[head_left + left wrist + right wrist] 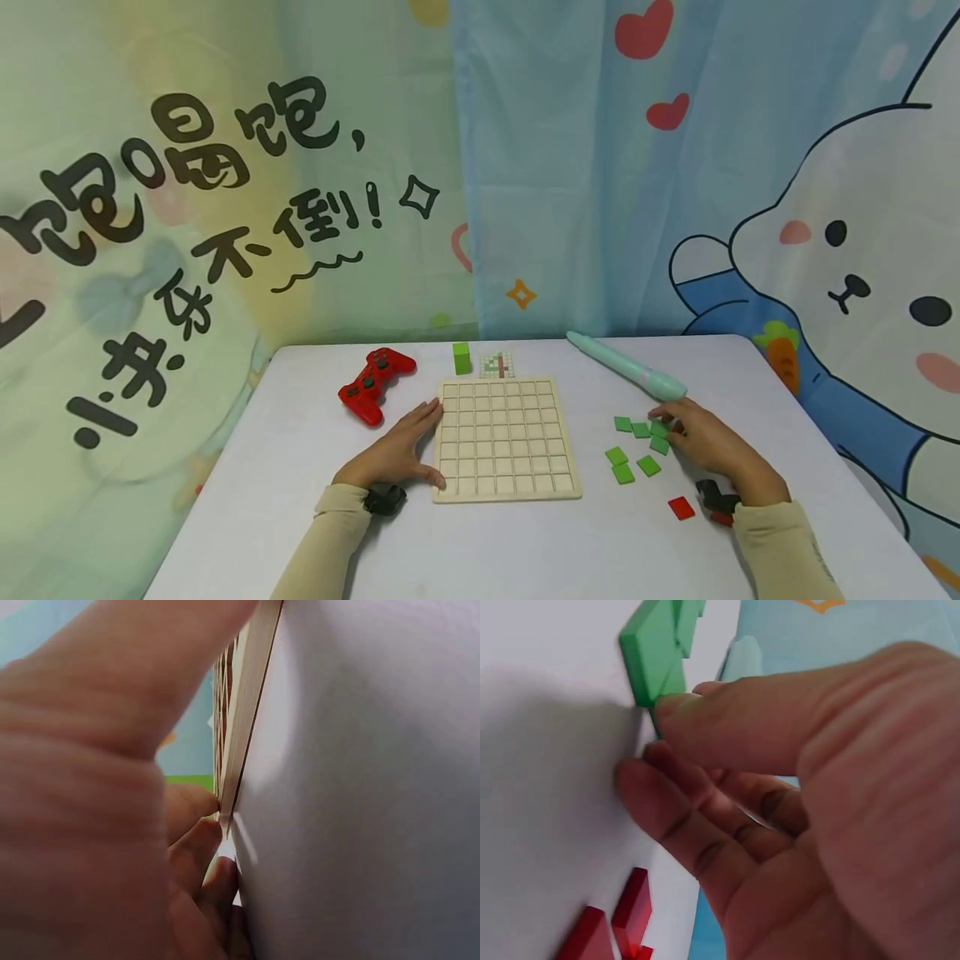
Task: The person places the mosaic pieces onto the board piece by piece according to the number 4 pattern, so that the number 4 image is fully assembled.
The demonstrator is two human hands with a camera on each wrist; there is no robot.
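Note:
A square wooden grid board [495,442] lies flat on the white table. My left hand [401,450] rests against its left edge, thumb near the lower corner and fingertips farther up. In the left wrist view the board's side [251,697] runs close past the fingers. To the right, several flat green square tiles [617,457] lie loose. My right hand [701,437] is among the farthest of them, fingers bent, thumb and a finger at the edges of one green tile [659,428]. The right wrist view shows the thumb touching a green tile [649,656], partly hiding it.
Red tiles [681,508] lie nearer, one partly under the right wrist camera. Behind the board stand a green block [462,358] and a small patterned grid card [497,365]. A red game controller [375,383] lies left, a pale green wand-like object [626,365] at the back right.

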